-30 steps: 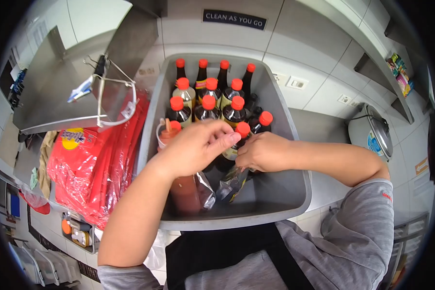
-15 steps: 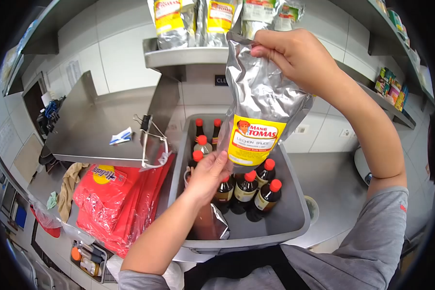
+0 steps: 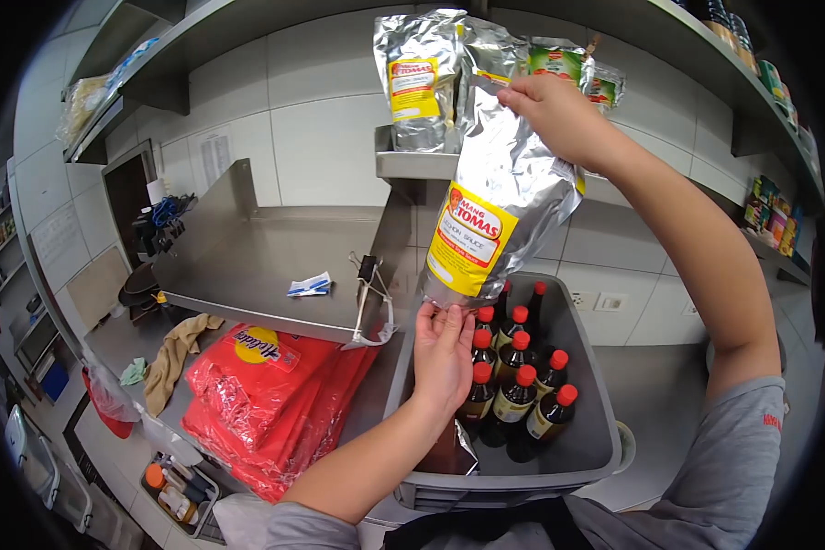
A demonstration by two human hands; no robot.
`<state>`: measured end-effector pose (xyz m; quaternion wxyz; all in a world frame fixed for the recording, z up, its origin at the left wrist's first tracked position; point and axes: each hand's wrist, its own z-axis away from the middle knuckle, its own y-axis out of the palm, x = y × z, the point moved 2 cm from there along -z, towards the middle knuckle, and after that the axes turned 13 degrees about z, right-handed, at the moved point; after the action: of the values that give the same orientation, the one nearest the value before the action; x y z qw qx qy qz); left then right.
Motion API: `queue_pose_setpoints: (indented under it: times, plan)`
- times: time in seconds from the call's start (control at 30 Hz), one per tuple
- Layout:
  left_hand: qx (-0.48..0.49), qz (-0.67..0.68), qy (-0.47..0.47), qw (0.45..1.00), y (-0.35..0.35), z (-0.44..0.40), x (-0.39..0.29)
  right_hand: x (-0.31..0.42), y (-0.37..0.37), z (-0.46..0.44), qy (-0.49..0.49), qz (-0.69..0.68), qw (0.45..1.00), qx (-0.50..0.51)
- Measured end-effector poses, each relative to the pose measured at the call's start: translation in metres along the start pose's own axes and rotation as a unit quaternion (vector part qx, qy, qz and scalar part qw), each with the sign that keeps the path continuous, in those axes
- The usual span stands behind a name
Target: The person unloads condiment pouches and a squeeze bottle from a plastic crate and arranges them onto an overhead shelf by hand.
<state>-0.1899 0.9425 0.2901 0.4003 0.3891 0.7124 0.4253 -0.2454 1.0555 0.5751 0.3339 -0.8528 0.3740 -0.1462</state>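
Note:
A silver sauce pouch (image 3: 513,183) with a yellow and red label hangs tilted in front of the wall shelf. My right hand (image 3: 555,115) pinches its top edge. Below it, my left hand (image 3: 446,353) grips the pouch's bottom edge between thumb and fingers. Beneath both hands stands a grey bin (image 3: 605,412) holding several dark bottles (image 3: 513,396) with red caps. A reddish-brown pack (image 3: 449,454) lies at the bin's near left, partly hidden by my left forearm.
Similar silver pouches (image 3: 419,87) stand on the wall shelf (image 3: 417,166). Left of the bin lie red plastic packs (image 3: 266,403) and a tan cloth (image 3: 176,359), below a raised steel shelf (image 3: 284,247) with a wire clip hanging at its corner. Switches are on the wall.
The pouch came up out of the bin and moved toward the shelf, held by both hands. Since the last frame my left hand has shifted to its bottom edge, and the view has turned left and up.

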Motion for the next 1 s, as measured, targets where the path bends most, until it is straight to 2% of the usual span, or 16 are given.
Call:
queue_pose_setpoints:
  times: [0.13,0.23,0.33,0.43,0.47,0.5,0.53,0.6,0.63,0.7,0.8,0.87,0.93,1.0]
  plan:
    - [-0.031,0.049,-0.029,0.998,-0.015,-0.012,-0.003,0.015,0.02,-0.005,-0.05,0.002,0.998,-0.045]
    - [-0.042,0.063,-0.023,0.997,-0.022,-0.021,-0.006,0.022,0.03,-0.008,-0.028,-0.028,0.999,-0.024]
    - [-0.014,0.072,-0.014,0.997,-0.019,-0.022,-0.011,0.025,0.033,-0.01,0.015,-0.072,0.996,-0.046]
    - [-0.046,0.032,0.04,0.998,-0.019,-0.025,-0.016,0.026,0.032,-0.012,-0.065,0.041,0.996,-0.055]
    - [-0.065,-0.026,0.064,0.996,-0.026,-0.03,-0.016,0.028,0.033,-0.008,-0.065,0.042,0.996,-0.054]
    - [-0.083,-0.085,0.087,0.989,-0.031,-0.032,-0.015,0.034,0.036,-0.003,-0.106,0.072,0.988,-0.081]
    - [-0.083,-0.085,0.086,0.989,-0.032,-0.032,-0.015,0.04,0.038,0.002,-0.146,0.102,0.978,-0.108]
    - [-0.142,-0.112,0.049,0.982,-0.033,-0.032,-0.012,0.044,0.036,0.003,-0.132,0.111,0.982,-0.08]
    - [-0.14,-0.113,0.048,0.983,-0.035,-0.031,-0.012,0.04,0.036,0.001,-0.133,0.126,0.979,-0.092]
    - [-0.07,-0.062,0.021,0.995,-0.036,-0.032,-0.012,0.029,0.032,-0.002,-0.123,0.155,0.973,-0.115]
    - [-0.055,0.014,-0.019,0.998,-0.01,-0.023,-0.035,0.019,0.022,-0.002,-0.112,0.16,0.973,-0.126]
    - [-0.037,0.003,-0.026,0.999,-0.018,-0.026,-0.032,0.017,0.016,0.0,-0.105,0.164,0.973,-0.123]
    - [-0.031,-0.054,0.012,0.998,-0.019,-0.025,-0.032,0.012,0.013,0.003,-0.119,0.208,0.962,-0.134]
    - [-0.054,-0.056,0.03,0.996,-0.01,-0.024,-0.029,0.007,0.011,0.005,-0.115,0.233,0.956,-0.137]
